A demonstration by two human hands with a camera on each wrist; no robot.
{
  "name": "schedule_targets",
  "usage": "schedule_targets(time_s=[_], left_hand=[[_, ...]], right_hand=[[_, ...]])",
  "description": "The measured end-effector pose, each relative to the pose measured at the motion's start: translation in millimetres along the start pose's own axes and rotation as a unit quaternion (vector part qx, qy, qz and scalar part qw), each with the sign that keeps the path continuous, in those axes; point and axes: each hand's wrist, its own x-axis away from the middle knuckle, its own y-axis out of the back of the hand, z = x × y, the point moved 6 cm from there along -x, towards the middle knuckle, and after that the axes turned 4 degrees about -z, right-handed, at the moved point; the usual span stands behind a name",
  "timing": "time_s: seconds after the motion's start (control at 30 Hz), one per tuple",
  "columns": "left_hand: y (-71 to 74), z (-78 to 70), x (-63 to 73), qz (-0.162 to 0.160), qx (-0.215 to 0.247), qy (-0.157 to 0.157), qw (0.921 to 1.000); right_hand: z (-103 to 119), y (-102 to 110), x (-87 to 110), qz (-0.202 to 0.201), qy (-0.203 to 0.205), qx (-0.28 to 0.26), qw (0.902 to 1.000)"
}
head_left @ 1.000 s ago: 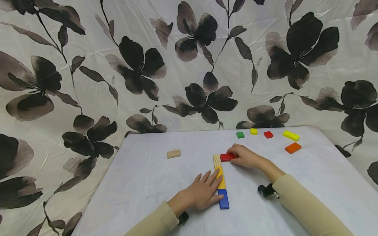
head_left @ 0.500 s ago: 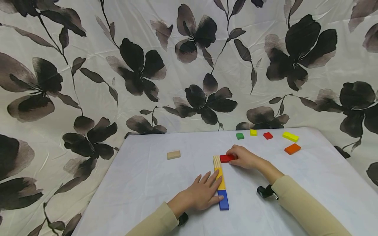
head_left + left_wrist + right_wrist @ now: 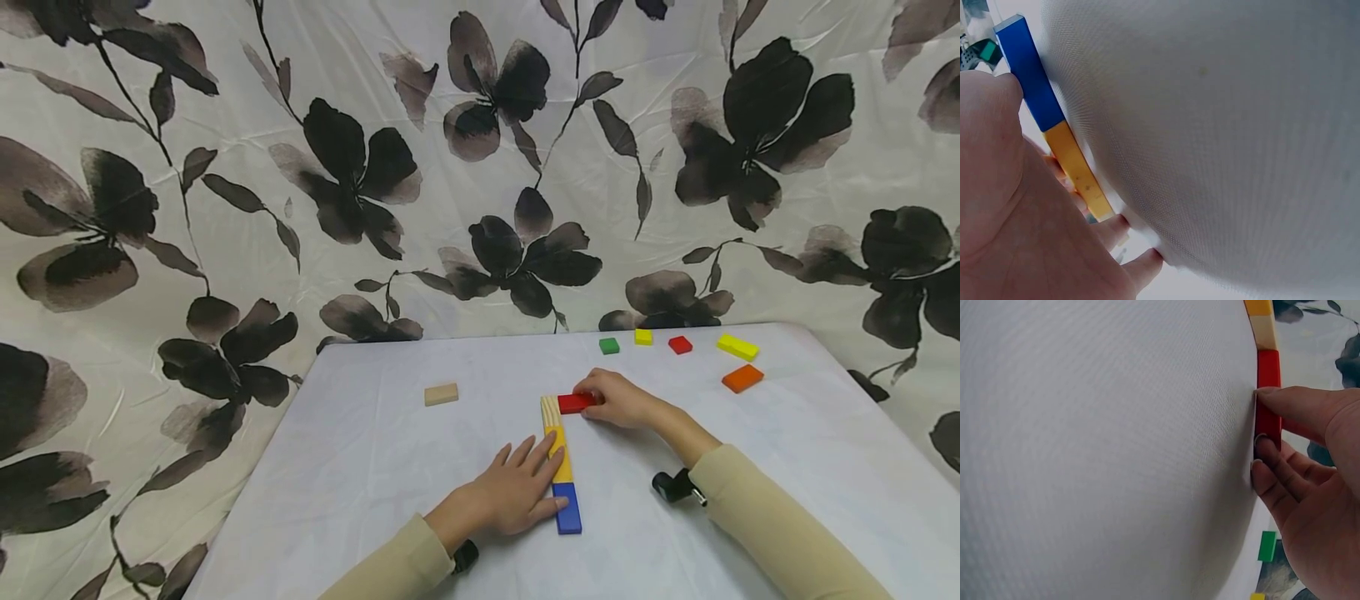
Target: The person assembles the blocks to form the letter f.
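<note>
My right hand [image 3: 618, 398] pinches a red block [image 3: 573, 404] between thumb and fingers, flat on the white table. The red block's left end meets the far end of a line of blocks. That line runs from a pale striped wooden block [image 3: 551, 410] through a yellow block [image 3: 562, 468] to a blue block [image 3: 568, 510] nearest me. With fingers spread and mostly straight, my left hand [image 3: 512, 490] rests against the line's left side, fingertips on the yellow block and thumb on the blue one. The left wrist view shows the thumb at the blue block's [image 3: 1030, 75] edge.
A plain wooden block [image 3: 441, 394] lies to the left. Along the far right lie a green block [image 3: 610, 346], a small yellow block [image 3: 643, 337], a small red block [image 3: 680, 345], a long yellow block [image 3: 738, 347] and an orange block [image 3: 743, 378]. Behind the table hangs floral cloth [image 3: 480, 167].
</note>
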Motion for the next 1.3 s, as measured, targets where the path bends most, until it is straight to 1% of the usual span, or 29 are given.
schedule_targets(time_s=[0.5,0.97,1.3], left_hand=[[-0.5,0.8,0.3,0.0,0.003,-0.001,1.0],[0.4,-0.5,1.1,0.004,-0.002,-0.003,1.0],[-0.7,1.1,-2.5,-0.007,-0.003,-0.008,0.9999]], right_hand=[[-1.9,-0.1,-1.3,0.002,-0.002,-0.003,1.0],[-3.2,-0.5,0.7,0.006,-0.007,-0.021,0.9997],[-5.2,0.2,0.2,0.011,-0.01,-0.025,0.9996]])
